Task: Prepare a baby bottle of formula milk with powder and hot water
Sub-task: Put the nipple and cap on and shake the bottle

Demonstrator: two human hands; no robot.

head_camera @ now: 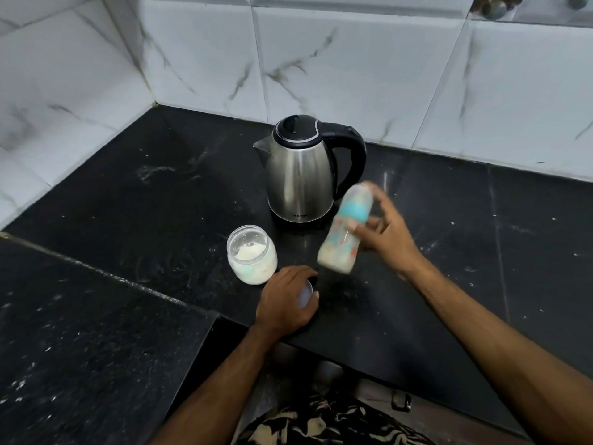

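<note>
My right hand [383, 231] grips a baby bottle [345, 229] with a teal collar and clear cap, tilted and blurred above the black counter [144, 203], with pale milk in its lower part. An open glass jar [252, 259] of white powder stands left of the bottle. My left hand [285, 300] rests palm down on the counter over a round white lid [305, 295], just in front of the jar. A steel electric kettle [301, 170] with a black lid and handle stands behind both, lid closed, spout to the left.
White marble-look tiles [353, 65] form the walls behind and to the left. A lower black counter section [80, 348] lies front left. The counter's front edge runs just behind my left wrist. White powder specks dot the surface.
</note>
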